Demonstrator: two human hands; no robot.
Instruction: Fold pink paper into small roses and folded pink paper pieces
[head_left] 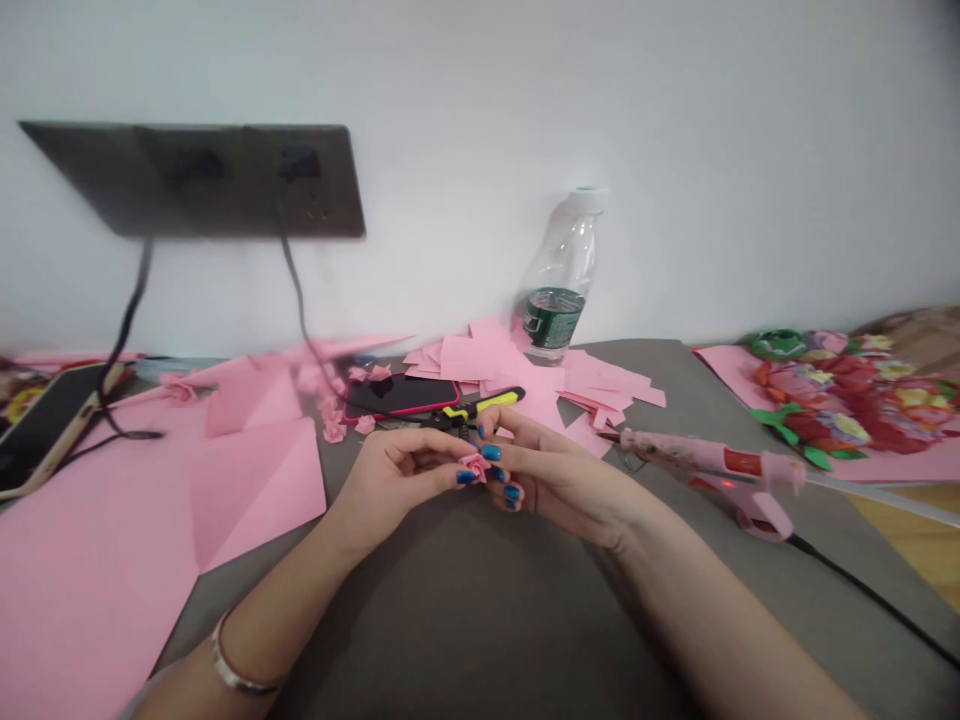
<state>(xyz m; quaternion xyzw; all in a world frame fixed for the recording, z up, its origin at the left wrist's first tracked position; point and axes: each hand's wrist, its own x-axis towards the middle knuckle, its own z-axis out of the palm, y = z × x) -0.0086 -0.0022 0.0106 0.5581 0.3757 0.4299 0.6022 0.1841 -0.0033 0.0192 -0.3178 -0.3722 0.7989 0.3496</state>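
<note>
Folded pink paper sheets [247, 480] cover the left of the grey desk [450, 600], a clear plastic bottle [559, 280] stands at its back edge against the white wall [675, 150], and a pink glue gun [697, 455] lies right. Mid-desk, the left hand [397, 475] and right hand [559, 480] pinch a small pink paper rose [474, 466] between them.

Glossy blue polish coats the fingernails [491, 452]; a thin metal bangle [236, 662] circles the left arm [292, 610].
</note>
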